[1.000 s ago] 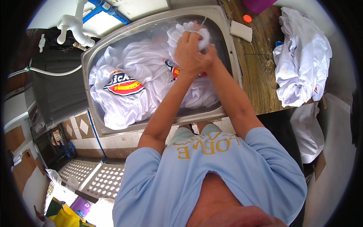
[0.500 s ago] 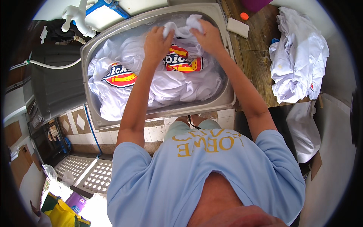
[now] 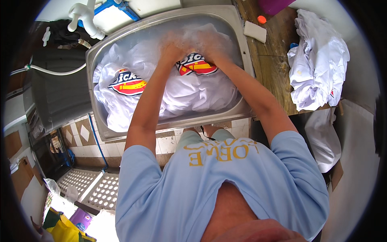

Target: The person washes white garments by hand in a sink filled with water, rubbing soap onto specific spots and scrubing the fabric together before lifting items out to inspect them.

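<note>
I use the metal sink (image 3: 244,52) as the reference for all positions. The white cloth (image 3: 189,94) lies in the sink, partly under cloudy water (image 3: 159,30), and fills most of the basin. Its long axis runs left to right, parallel to the sink's long sides; the mass is bunched, so I can assign no single pointing end. One red, yellow and dark print (image 3: 197,64) lies right of the sink's centre, its lettering topped toward the far rim. A second print (image 3: 128,82) lies near the sink's left end, wider left to right than front to back, lettering likewise topped toward the far rim. I see the left hand (image 3: 174,47) and the right hand (image 3: 209,46) side by side in the sink's far half, lowered at the cloth beyond the first print. Water and blur obscure the fingers; I cannot tell whether either grip is wide, narrow or holding cloth. A pale rectangular bar (image 3: 255,32) lies just right of the sink on the wooden counter (image 3: 276,76).
</note>
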### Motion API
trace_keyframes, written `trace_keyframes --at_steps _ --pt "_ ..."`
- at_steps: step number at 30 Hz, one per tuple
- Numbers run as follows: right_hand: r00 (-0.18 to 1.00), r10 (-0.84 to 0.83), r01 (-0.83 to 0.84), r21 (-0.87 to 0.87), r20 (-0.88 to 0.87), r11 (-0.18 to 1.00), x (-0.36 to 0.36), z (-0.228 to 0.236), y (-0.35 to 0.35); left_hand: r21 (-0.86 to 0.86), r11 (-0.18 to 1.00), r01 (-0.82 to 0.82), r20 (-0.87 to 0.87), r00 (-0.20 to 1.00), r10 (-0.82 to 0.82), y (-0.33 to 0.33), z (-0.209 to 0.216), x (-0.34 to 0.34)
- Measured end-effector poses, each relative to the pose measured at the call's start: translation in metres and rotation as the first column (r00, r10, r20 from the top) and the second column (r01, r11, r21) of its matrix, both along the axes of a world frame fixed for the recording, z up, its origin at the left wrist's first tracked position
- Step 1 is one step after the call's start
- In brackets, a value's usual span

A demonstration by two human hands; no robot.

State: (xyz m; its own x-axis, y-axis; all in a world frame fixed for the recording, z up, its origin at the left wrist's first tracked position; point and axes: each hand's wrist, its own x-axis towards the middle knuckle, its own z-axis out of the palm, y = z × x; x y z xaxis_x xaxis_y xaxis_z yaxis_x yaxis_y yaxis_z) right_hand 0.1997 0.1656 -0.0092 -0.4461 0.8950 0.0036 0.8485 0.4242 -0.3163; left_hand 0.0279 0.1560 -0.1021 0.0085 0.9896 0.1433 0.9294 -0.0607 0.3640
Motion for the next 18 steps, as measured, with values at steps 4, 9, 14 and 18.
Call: trace_keyframes --at_steps 4,9,14,18 --pt "0.984 0.084 -0.064 0.129 -0.158 0.99 0.018 -0.024 0.019 -0.06 0.994 0.093 0.007 0.996 -0.092 0.018 0.079 0.003" --pt "0.786 0.054 -0.179 -0.144 -0.616 0.973 0.002 0.043 0.032 0.411 0.867 0.281 0.128 0.924 -0.36 0.012 0.18 0.014" --pt "0.662 0.009 -0.345 -0.295 -0.749 0.891 -0.003 0.129 0.048 0.499 0.858 0.122 0.539 0.732 -0.417 -0.008 0.211 0.004" --pt "0.275 -0.37 -0.751 -0.438 -0.888 0.494 0.048 0.23 0.075 0.523 0.801 0.29 0.659 0.459 -0.596 -0.012 0.155 0.031"
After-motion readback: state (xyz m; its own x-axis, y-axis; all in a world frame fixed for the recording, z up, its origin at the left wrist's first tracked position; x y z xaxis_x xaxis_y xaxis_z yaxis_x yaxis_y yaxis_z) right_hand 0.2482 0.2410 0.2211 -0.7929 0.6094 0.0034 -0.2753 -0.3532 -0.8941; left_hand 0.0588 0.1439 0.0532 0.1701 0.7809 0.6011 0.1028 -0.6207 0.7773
